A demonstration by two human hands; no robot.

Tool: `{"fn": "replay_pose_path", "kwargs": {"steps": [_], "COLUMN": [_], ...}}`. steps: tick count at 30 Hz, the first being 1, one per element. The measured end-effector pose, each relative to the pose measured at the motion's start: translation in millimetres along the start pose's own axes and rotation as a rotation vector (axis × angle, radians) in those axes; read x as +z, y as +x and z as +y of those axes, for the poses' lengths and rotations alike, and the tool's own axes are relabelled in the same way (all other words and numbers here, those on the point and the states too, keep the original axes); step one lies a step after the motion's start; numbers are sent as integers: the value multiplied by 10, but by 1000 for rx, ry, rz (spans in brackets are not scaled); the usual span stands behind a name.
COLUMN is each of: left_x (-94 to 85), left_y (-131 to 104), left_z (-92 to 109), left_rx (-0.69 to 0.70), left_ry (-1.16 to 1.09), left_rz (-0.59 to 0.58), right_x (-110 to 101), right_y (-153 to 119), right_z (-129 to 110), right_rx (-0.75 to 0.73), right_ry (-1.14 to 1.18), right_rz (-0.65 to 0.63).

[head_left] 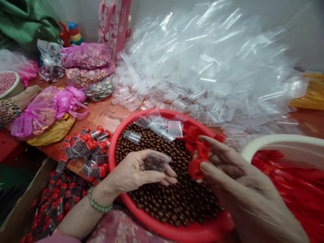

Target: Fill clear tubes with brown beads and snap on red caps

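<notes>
My left hand (136,173) holds a small clear plastic case (157,162) filled with brown balls, gripped between thumb and fingers. Between the thumb and fingers of my right hand (227,175) is a red plastic cap (196,168). Both hands hover over a red basin (113,145) of shiny brown candy balls (174,199). Several clear sleeves (133,136) lie on the balls near the far rim, and more red caps (191,135) sit close to my right fingers. The case and the cap are apart.
A large heap of clear plastic sleeves (202,67) covers the table behind the basin. Red pieces fill a white tub (255,143) at right. Filled red-capped cases (86,145) lie at left, more in a box below. Another person's hand (29,94) is beside pink bags (43,108).
</notes>
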State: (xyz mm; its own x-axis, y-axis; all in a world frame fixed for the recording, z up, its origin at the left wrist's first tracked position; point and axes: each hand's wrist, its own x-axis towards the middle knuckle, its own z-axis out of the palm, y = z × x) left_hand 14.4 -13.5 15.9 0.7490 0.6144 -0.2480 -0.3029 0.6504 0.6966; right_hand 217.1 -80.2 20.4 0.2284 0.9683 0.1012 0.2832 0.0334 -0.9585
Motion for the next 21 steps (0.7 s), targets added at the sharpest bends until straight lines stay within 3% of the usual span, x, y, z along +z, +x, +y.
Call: {"fn": "replay_pose_path", "kwargs": {"steps": [3, 5, 8, 12, 14, 16, 19, 21], "left_x": [37, 72, 123, 143, 134, 119, 91, 68], "left_y": [-25, -35, -37, -31, -28, -26, -30, -39], "left_z": [-16, -30, -73, -155, -188, -207, -213, -211], "left_rx": [-2, 8, -12, -45, -23, -5, 5, 13], "left_ry": [-10, 21, 44, 8, 6, 3, -27, -51], "left_rz": [44, 120, 219, 235, 250, 259, 267, 286], "right_x": [155, 240, 346, 444, 461, 449, 384, 335], "right_y": [6, 4, -24, -109, -159, -197, -211, -202], "right_z": [-51, -63, -71, -51, -17, 24, 70, 82], "right_rx": [223, 219, 197, 202, 93, -138, -541, -696], "right_ry": [312, 399, 407, 293, 59, -239, -572, -691], "right_rz": [-26, -18, 17, 149, 237, 233, 26, -110]}}
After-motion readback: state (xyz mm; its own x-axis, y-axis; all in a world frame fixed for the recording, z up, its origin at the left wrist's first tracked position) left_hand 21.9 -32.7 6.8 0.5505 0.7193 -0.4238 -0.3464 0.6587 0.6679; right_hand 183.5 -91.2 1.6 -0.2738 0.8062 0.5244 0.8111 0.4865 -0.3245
